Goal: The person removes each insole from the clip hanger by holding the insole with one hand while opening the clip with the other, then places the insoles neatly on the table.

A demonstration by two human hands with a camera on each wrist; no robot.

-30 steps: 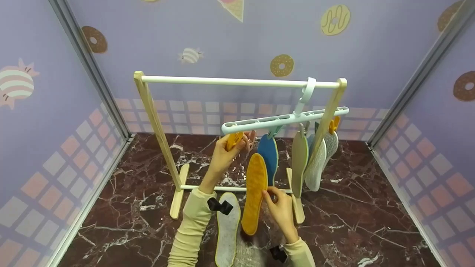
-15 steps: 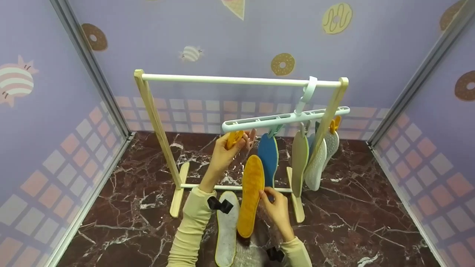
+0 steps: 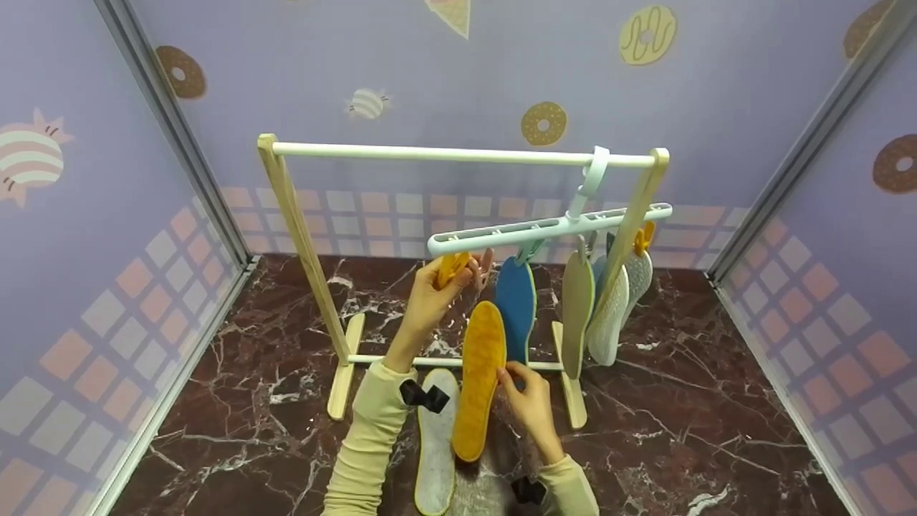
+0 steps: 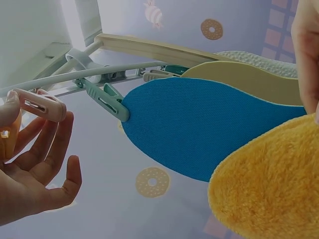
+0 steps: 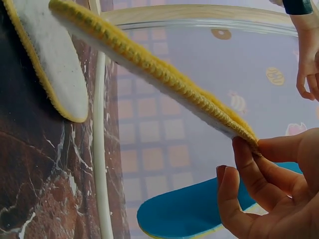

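Marble surface [image 3: 680, 423], dark and veined.
Orange insole [image 3: 479, 380] slanted just left of the right hand [image 3: 530, 405], which pinched its edge — left hand [image 3: 428, 292] held a pink clip [image 4: 45, 105].

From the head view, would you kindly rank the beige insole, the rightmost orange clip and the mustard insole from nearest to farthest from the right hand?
1. Mustard insole: held in the right hand.
2. Beige insole: hanging, up and to the right.
3. Rightmost orange clip: farther up and right.
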